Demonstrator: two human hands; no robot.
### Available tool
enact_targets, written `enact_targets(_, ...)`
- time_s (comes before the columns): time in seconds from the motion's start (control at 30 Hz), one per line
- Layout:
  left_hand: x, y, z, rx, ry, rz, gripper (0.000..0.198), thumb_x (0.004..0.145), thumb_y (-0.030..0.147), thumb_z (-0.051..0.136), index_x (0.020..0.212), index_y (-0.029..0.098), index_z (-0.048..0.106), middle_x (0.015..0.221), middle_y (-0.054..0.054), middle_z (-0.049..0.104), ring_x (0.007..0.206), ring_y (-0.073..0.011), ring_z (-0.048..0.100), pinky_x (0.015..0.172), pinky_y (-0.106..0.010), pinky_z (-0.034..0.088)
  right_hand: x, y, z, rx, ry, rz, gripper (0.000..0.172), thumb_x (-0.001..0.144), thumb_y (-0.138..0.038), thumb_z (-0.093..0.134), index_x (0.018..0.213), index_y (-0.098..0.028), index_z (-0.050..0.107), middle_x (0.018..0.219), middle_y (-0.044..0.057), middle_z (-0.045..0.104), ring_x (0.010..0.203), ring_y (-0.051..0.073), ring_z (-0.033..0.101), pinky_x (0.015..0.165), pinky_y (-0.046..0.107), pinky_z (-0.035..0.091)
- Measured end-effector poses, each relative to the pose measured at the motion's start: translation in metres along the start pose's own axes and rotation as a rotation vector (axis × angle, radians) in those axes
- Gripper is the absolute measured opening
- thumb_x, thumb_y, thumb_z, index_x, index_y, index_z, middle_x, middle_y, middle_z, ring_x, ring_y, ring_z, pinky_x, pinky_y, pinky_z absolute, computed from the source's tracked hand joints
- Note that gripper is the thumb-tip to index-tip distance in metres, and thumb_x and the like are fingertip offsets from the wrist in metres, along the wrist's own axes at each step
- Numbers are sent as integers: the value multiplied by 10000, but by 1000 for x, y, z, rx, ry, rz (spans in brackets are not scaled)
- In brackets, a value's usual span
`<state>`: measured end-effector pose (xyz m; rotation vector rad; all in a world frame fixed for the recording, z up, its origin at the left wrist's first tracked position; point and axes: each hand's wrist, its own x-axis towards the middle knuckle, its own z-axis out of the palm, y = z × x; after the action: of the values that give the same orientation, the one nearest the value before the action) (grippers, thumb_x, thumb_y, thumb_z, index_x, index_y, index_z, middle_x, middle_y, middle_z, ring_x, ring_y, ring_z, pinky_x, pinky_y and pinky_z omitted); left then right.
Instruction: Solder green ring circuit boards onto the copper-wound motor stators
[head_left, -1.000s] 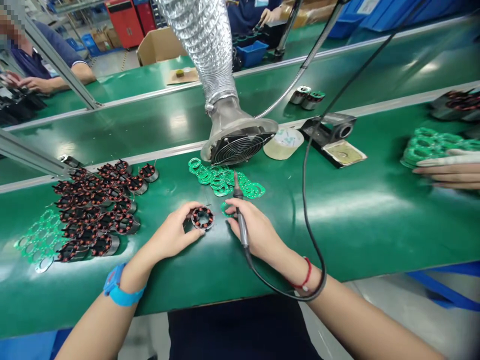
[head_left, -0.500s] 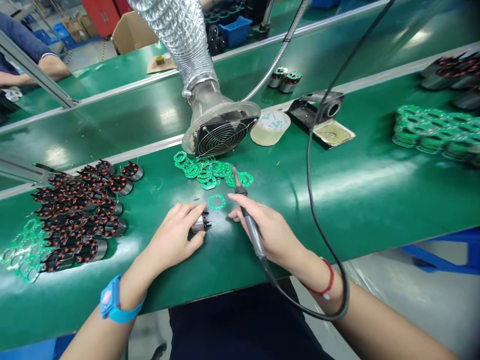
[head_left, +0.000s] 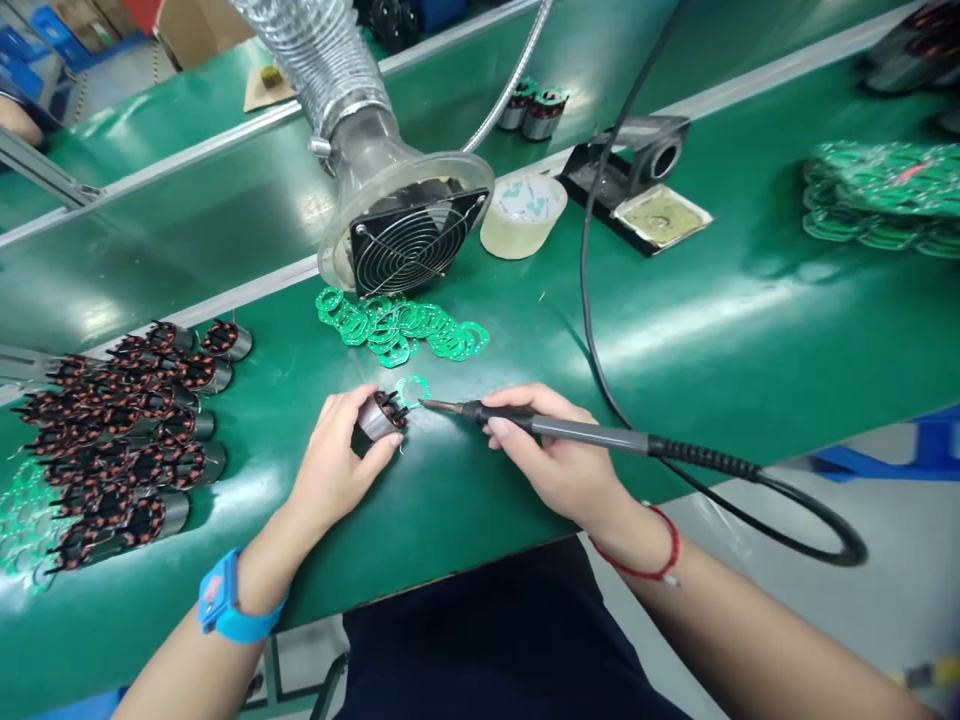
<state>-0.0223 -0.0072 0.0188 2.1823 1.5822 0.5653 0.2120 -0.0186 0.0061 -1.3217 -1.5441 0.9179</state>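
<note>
Between the thumb and fingers of my left hand is a motor stator, a silver cylinder with black prongs and copper windings facing right. My right hand grips a soldering iron like a pen, its tip pointing left. That tip is close to the stator's prongs and the edge of a single green ring-shaped circuit board; whether it touches either I cannot tell. Just beyond lies a loose pile of similar green ring boards.
A fume extractor hood hangs over the pile. Rows of stators stand at the left. Behind are a tape roll and a soldering iron stand. Stacked green boards sit at the right. The iron's black cable loops across the bench.
My right hand has swung the soldering iron from pointing away to pointing left, bringing its tip near the stator. My left hand has lifted and turned the stator, showing its pronged end. The view has shifted.
</note>
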Motion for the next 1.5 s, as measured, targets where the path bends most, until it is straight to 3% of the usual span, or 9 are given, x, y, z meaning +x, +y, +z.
enact_targets(0.37, 3, 3, 1, 77, -16, 74, 437, 854, 302, 575, 1260, 182, 468, 1128, -107, 612, 1011, -238, 546, 894, -406, 436, 1, -3, -4, -11, -8, -16, 96, 832, -234, 561, 888, -190, 624, 742, 21, 684, 650, 149, 656, 581, 277, 517)
enact_targets(0.47, 3, 3, 1, 74, -16, 77, 440, 855, 303, 574, 1265, 173, 478, 1128, -108, 613, 1015, -237, 545, 903, -404, 432, 1, -3, -4, -94, -5, -125, 90, 817, -190, 568, 889, -190, 621, 734, 16, 683, 619, 135, 644, 561, 260, 508)
enact_targets(0.6, 3, 1, 0, 73, -26, 79, 464, 849, 304, 586, 1280, 169, 477, 1140, -108, 608, 1031, -236, 539, 911, -400, 431, -2, -2, -1, -166, -24, -412, 117, 785, -130, 553, 876, -184, 603, 659, 10, 644, 553, 128, 598, 539, 264, 494)
enact_targets(0.67, 3, 1, 0, 75, -25, 84, 470, 848, 305, 589, 1282, 161, 480, 1139, -113, 609, 1028, -237, 539, 906, -400, 436, -4, -2, -1, -180, -34, -465, 126, 778, -122, 555, 881, -180, 597, 643, 8, 638, 538, 127, 591, 536, 263, 493)
enact_targets(0.87, 3, 1, 0, 77, -10, 100, 464, 848, 305, 588, 1280, 168, 487, 1111, -108, 613, 1007, -232, 550, 888, -396, 449, -4, -5, -3, -120, 51, -278, 102, 795, -145, 559, 869, -205, 596, 715, -5, 687, 533, 104, 609, 509, 222, 491)
enact_targets(1.07, 4, 1, 0, 75, -5, 105, 455, 851, 295, 585, 1277, 167, 490, 1110, -111, 612, 1013, -231, 551, 884, -395, 455, -4, -6, -1, -120, 7, -308, 107, 789, -130, 567, 862, -199, 605, 695, -14, 683, 541, 98, 604, 519, 210, 495)
enact_targets(1.23, 4, 1, 0, 75, -9, 100, 453, 842, 299, 591, 1270, 182, 501, 1107, -102, 615, 1007, -232, 556, 889, -397, 455, -4, -2, -1, -127, 78, -327, 157, 830, -174, 583, 983, -201, 608, 777, 14, 687, 627, 130, 634, 594, 258, 536)
enact_targets(1.4, 5, 1, 0, 66, -22, 94, 454, 844, 300, 584, 1267, 158, 501, 1107, -110, 614, 1011, -234, 548, 898, -398, 449, 1, -1, -1, -238, -38, -376, 310, 897, -214, 553, 1207, -214, 557, 1074, 66, 716, 877, 176, 704, 780, 298, 571)
enact_targets(1.5, 6, 2, 0, 46, -28, 71, 457, 837, 298, 587, 1267, 171, 499, 1115, -107, 611, 1026, -238, 546, 913, -408, 443, 4, -3, 2, -249, -138, -285, 334, 939, -233, 468, 1271, -228, 504, 1027, 45, 735, 847, 171, 717, 775, 304, 575)
